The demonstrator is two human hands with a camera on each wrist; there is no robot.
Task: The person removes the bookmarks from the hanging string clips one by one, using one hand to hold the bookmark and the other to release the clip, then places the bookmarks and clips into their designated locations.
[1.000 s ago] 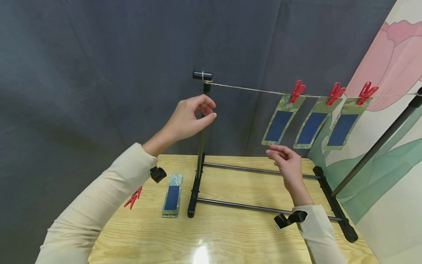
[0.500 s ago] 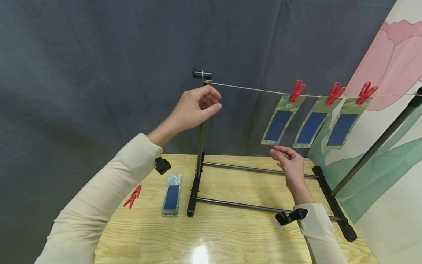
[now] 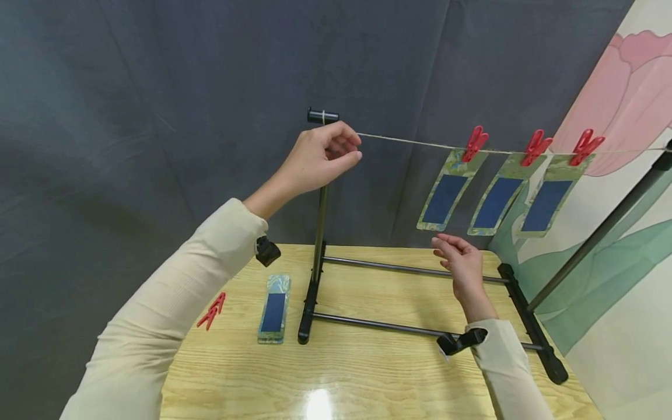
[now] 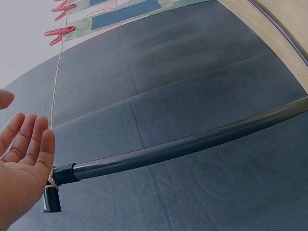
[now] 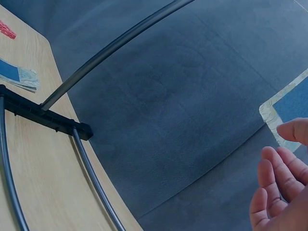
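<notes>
In the head view my left hand (image 3: 326,156) is raised by the left end of the string (image 3: 404,140), thumb and fingers apart, holding nothing. The left wrist view shows its fingers (image 4: 36,139) beside the string near the knot. My right hand (image 3: 462,262) stands just below the leftmost hanging card (image 3: 445,198), its fingers loosely bent and nothing between them. That card, green-edged with a dark blue panel, hangs from a red clothespin (image 3: 475,143). Two similar cards (image 3: 496,203) hang to its right, each under a red clothespin (image 3: 536,147).
A black stand (image 3: 321,233) carries the string; its base bars (image 3: 388,324) lie across the wooden table (image 3: 252,385). Left of the base lies a stack of cards (image 3: 273,312), with red clothespins (image 3: 212,311) farther left. A dark curtain (image 3: 157,116) hangs behind.
My left hand has risen and shifted right, up to the string's left end. My right hand has moved slightly right and down, a little away from the leftmost card. The hanging cards stay put.
</notes>
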